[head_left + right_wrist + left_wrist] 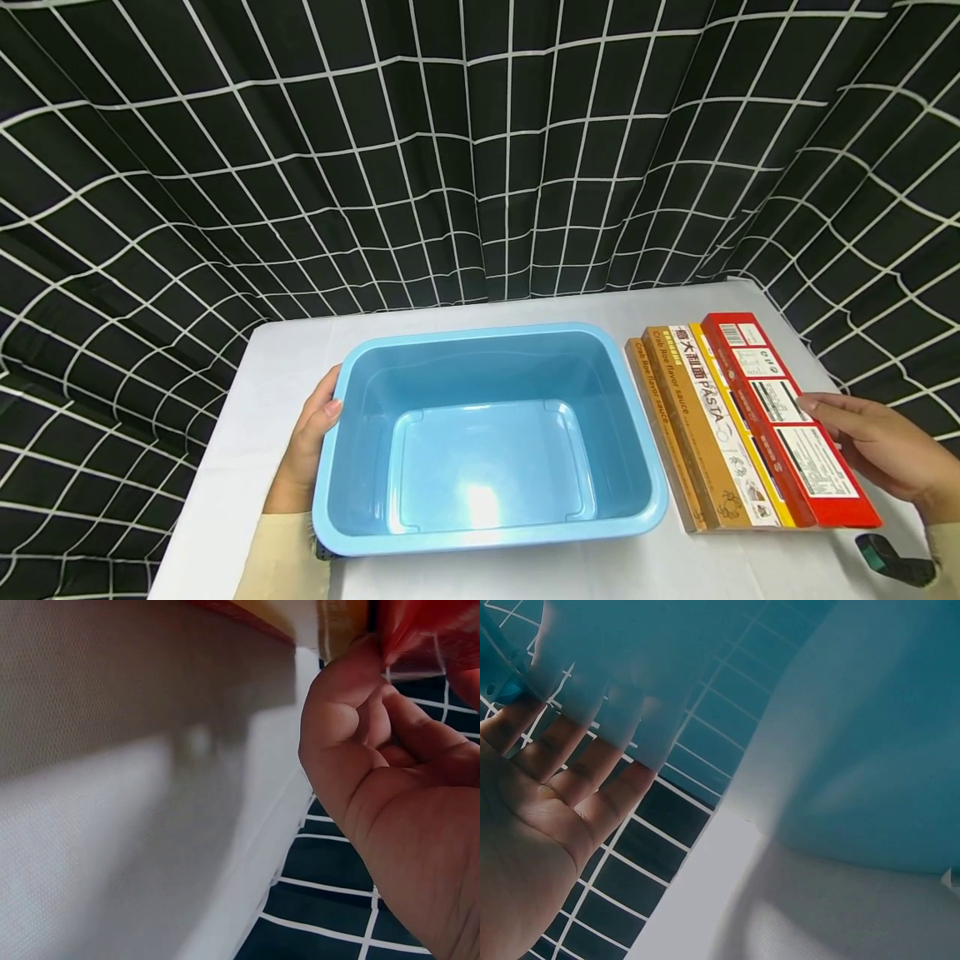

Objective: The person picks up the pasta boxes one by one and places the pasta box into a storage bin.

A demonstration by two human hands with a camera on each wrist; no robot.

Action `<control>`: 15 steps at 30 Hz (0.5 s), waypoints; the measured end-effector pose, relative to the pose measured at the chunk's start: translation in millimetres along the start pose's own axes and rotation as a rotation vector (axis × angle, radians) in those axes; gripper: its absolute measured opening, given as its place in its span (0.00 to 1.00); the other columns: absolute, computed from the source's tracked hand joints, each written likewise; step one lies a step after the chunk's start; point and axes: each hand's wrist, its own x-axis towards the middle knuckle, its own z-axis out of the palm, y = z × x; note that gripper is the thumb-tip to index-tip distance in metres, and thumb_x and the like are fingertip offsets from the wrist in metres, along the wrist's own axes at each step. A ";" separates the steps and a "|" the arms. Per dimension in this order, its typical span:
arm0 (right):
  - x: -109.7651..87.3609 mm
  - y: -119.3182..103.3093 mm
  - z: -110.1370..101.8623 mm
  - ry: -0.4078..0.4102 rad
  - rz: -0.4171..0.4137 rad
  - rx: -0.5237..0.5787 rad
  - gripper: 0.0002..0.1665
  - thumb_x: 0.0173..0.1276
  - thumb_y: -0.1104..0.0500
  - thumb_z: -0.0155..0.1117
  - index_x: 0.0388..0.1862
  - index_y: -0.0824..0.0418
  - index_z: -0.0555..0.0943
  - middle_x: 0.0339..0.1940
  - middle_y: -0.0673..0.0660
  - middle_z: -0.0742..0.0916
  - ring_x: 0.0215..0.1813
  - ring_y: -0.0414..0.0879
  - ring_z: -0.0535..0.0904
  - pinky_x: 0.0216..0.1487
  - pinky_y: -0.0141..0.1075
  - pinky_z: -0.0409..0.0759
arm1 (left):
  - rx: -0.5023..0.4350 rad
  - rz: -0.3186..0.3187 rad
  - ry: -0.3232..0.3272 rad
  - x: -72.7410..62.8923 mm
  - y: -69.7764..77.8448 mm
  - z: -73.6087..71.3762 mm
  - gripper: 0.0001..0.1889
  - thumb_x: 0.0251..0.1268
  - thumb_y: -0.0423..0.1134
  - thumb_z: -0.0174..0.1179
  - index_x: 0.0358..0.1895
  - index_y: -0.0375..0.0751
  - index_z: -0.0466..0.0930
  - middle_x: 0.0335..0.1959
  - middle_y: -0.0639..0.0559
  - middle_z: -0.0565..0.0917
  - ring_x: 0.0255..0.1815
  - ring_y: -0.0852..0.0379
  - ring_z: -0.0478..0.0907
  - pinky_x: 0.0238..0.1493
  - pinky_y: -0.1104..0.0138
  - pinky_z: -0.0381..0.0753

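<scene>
A light blue plastic basin (487, 467) with nothing inside stands in the middle of the white table. My left hand (311, 433) holds its left rim, the thumb over the edge; the left wrist view has the fingers (585, 754) against the outer wall. To the right, a red box (795, 425) with white label panels is at the end of a row of boxes. My right hand (877, 442) grips the red box's right edge, thumb on its top face. Seen from the right wrist, the fingers are curled at glossy red wrapping (416, 634).
Beside the red box are a brown pasta box (708, 425) with a white band, a narrower brown box (663, 433) and a yellow strip of box (776, 492). A black wrist device (896, 562) is at the lower right. Black grid curtains (480, 150) surround the table (247, 400).
</scene>
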 end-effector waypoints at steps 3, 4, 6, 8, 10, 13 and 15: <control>0.0 -1.2 1.3 0.006 0.003 -0.014 0.41 0.92 0.52 0.50 0.77 0.85 0.48 0.46 0.51 0.89 0.43 0.56 0.89 0.44 0.55 0.90 | 0.004 -0.005 0.004 -0.2 0.6 0.5 0.33 0.75 0.46 0.43 0.81 0.40 0.69 0.71 0.36 0.77 0.69 0.38 0.73 0.65 0.55 0.78; 0.0 -1.6 1.9 0.009 0.005 -0.018 0.42 0.92 0.51 0.50 0.77 0.85 0.48 0.46 0.51 0.89 0.43 0.56 0.89 0.44 0.55 0.90 | 0.005 -0.007 0.008 -0.2 1.1 0.9 0.33 0.75 0.46 0.43 0.81 0.41 0.70 0.71 0.36 0.77 0.70 0.38 0.74 0.65 0.55 0.78; -0.2 -2.6 3.0 0.015 0.004 -0.035 0.44 0.92 0.51 0.50 0.78 0.85 0.45 0.46 0.51 0.89 0.43 0.55 0.89 0.45 0.55 0.90 | 0.004 -0.012 0.015 -0.5 2.1 1.8 0.33 0.75 0.46 0.44 0.81 0.42 0.70 0.71 0.37 0.78 0.69 0.38 0.74 0.64 0.54 0.79; -0.6 -3.5 3.9 0.019 0.001 -0.051 0.45 0.92 0.50 0.50 0.79 0.85 0.44 0.46 0.51 0.89 0.43 0.55 0.89 0.45 0.55 0.90 | 0.003 -0.015 0.022 -0.5 3.0 2.8 0.33 0.74 0.47 0.44 0.81 0.43 0.70 0.71 0.38 0.78 0.70 0.38 0.74 0.64 0.54 0.80; -1.2 -4.1 4.7 0.023 -0.006 -0.062 0.45 0.92 0.50 0.50 0.78 0.86 0.44 0.46 0.51 0.89 0.43 0.55 0.89 0.45 0.54 0.90 | 0.006 -0.018 0.028 -0.6 3.4 3.4 0.34 0.74 0.47 0.45 0.81 0.43 0.70 0.72 0.38 0.77 0.70 0.38 0.74 0.64 0.54 0.80; -2.6 -4.8 5.2 0.028 -0.017 -0.066 0.44 0.92 0.51 0.50 0.78 0.86 0.45 0.46 0.51 0.89 0.43 0.55 0.89 0.44 0.54 0.90 | 0.007 -0.020 0.035 -0.7 3.6 4.0 0.34 0.74 0.47 0.45 0.81 0.43 0.70 0.72 0.38 0.77 0.71 0.38 0.74 0.65 0.55 0.79; -3.5 -5.6 4.8 0.026 -0.022 -0.067 0.43 0.92 0.52 0.50 0.77 0.86 0.45 0.46 0.50 0.89 0.43 0.54 0.89 0.44 0.54 0.90 | 0.009 -0.020 0.036 -0.8 3.1 3.8 0.34 0.74 0.47 0.45 0.81 0.44 0.70 0.72 0.38 0.77 0.72 0.38 0.73 0.65 0.55 0.79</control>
